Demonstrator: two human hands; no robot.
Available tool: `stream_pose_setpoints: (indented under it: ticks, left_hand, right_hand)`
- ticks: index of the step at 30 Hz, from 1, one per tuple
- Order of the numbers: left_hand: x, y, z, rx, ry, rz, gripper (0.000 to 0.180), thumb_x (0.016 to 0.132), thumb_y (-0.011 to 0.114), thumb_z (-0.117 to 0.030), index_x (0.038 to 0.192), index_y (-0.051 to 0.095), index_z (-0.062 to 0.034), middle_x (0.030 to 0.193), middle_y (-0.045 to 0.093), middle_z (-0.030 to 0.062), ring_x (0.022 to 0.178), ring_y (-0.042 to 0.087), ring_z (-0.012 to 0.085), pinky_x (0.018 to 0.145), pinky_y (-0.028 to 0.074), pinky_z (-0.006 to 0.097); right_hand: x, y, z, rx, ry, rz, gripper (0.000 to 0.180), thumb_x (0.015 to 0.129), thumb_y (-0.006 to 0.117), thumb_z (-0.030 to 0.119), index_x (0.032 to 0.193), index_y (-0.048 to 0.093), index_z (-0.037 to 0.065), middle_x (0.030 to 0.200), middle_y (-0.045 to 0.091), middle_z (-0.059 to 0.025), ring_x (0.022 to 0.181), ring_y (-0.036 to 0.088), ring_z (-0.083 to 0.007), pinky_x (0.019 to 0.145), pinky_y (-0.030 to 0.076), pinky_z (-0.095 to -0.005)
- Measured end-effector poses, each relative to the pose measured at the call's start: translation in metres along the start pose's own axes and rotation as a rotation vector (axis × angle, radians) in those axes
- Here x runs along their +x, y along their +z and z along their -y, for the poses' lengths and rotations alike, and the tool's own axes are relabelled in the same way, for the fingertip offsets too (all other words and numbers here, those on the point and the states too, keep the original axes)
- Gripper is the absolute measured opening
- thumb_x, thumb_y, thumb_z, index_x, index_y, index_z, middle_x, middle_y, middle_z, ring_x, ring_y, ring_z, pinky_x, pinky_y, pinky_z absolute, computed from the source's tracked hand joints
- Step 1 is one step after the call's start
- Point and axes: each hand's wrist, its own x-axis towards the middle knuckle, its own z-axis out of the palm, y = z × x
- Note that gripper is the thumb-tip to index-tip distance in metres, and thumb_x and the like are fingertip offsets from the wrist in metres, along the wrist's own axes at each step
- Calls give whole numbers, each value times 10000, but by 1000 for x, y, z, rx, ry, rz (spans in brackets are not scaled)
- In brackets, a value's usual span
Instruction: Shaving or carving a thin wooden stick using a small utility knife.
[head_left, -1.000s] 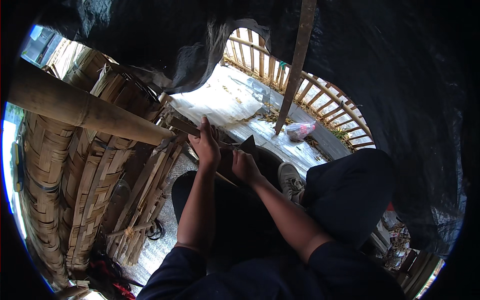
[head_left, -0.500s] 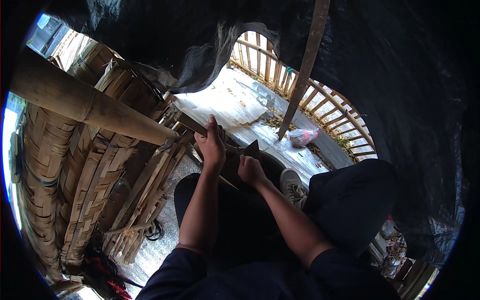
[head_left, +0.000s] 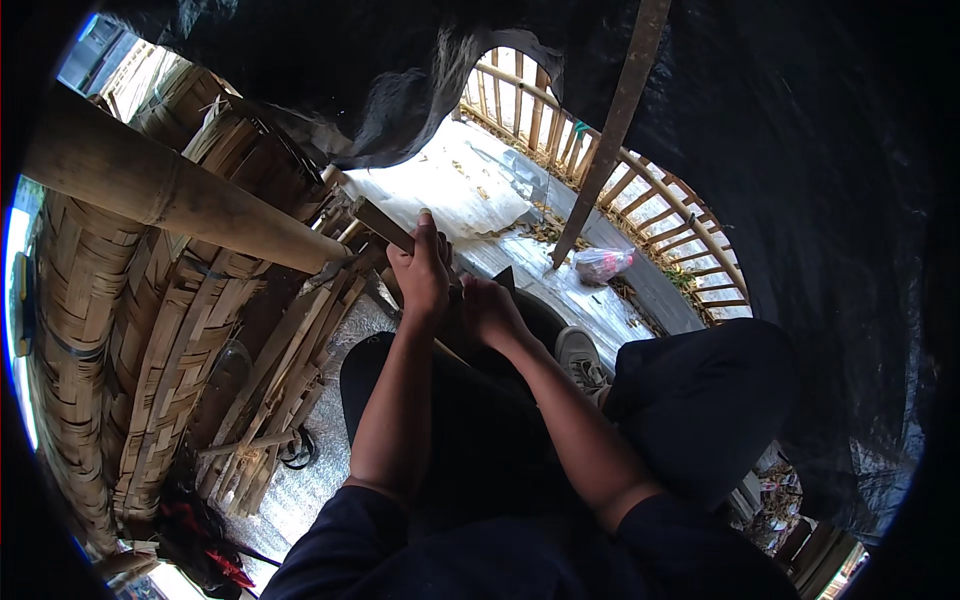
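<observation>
My left hand [head_left: 420, 275] is closed round a flat bamboo strip [head_left: 382, 224], thumb pointing up along it. The strip's squared end sticks out beyond the fist, toward the upper left. My right hand [head_left: 492, 315] is closed right beside the left one, between my knees; what its fingers hold is hidden. Just past its knuckles shows a dark pointed piece [head_left: 507, 278], like a blade tip. Below the hands, a thin pale sliver [head_left: 450, 350] crosses my dark trousers. A dark rounded thing [head_left: 540, 318] lies behind the right hand, mostly in shadow.
A thick bamboo pole [head_left: 190, 205] slants in from the left, above woven bamboo panels [head_left: 150, 380] and stacked split bamboo [head_left: 285, 380]. Black sheeting [head_left: 800, 200] hangs overhead and right. Ahead are a leaning slat [head_left: 612, 135], a plastic bag [head_left: 602, 265] and a bamboo fence [head_left: 650, 205]. My shoe [head_left: 580, 357] is near.
My right hand has moved up and left, closing the gap to my left hand. The bamboo strip's end has shifted slightly up and shows more. The view has tilted a little.
</observation>
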Motion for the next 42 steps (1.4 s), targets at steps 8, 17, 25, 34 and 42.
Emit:
stream_pose_setpoints:
  ticks: [8, 17, 25, 34, 42]
  left_hand:
    - [5, -6, -1, -76, -15, -51, 415, 940, 488, -191, 566, 312, -142, 467, 275, -67, 387, 219, 34, 392, 165, 237]
    - [0, -4, -7, -78, 5, -48, 406, 934, 495, -200, 574, 317, -140, 469, 278, -64, 388, 217, 34, 384, 167, 237]
    - [2, -11, -12, -56, 23, -35, 424, 942, 499, -217, 569, 312, -140, 470, 278, -70, 392, 217, 33, 392, 161, 241]
    - [6, -6, -9, -58, 5, -85, 428, 935, 499, -215, 566, 298, -130, 467, 274, -65, 391, 208, 38, 394, 161, 244]
    - [19, -28, -9, -88, 39, -234, 384, 922, 488, -198, 583, 315, -149, 472, 263, -72, 386, 200, 30, 380, 164, 228]
  right_hand:
    - [7, 9, -18, -3, -81, -47, 354, 948, 372, 195, 754, 553, -39, 688, 576, -249, 751, 598, -417, 684, 482, -489]
    - [-14, 18, -31, -47, -144, -161, 307, 940, 410, 174, 755, 535, -37, 647, 574, -262, 651, 588, -429, 623, 477, -503]
    - [-17, 23, -22, -52, 112, 6, 389, 959, 362, 210, 791, 577, -67, 869, 605, -295, 894, 586, -429, 708, 484, -484]
    - [-3, 16, -9, 82, -29, -54, 351, 953, 400, 217, 758, 555, -30, 759, 593, -271, 769, 595, -436, 621, 448, -492]
    - [7, 52, -33, 188, -246, -185, 265, 933, 450, 153, 755, 534, -25, 646, 570, -230, 661, 594, -410, 535, 431, -449]
